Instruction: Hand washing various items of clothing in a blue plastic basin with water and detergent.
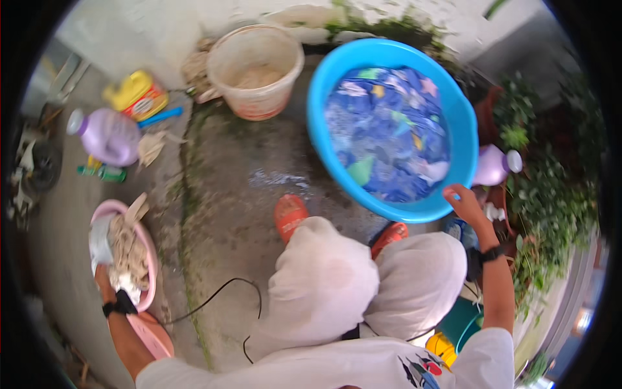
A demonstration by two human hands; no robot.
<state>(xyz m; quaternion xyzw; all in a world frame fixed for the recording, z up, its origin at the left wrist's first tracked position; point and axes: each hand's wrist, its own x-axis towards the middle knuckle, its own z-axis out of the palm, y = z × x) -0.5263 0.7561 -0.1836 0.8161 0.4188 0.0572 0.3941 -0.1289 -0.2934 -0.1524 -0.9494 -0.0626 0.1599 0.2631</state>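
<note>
My left hand (103, 281) reaches to the near left edge of a pink basin (152, 272). It meets the lower end of a grey, smooth-sided object (100, 240), and its fingers are hidden. Beige and white cloth (129, 253) fills this basin. On the other side, my right hand (462, 203) curls its fingers at the near right rim of a large bright-blue tub (323, 146). Blue shows between thumb and fingers. Wet blue fabric with coloured star shapes (388, 131) lies in sudsy water inside the tub.
A whitish plastic bucket (257, 104) stands by the wall. Purple jugs (114, 136) (488, 167), a yellow jug (143, 97) and a blue-handled brush (160, 116) flank the floor. Potted plants (539, 204) crowd the right. A black cable (214, 296) crosses the concrete near my orange slippers (290, 216).
</note>
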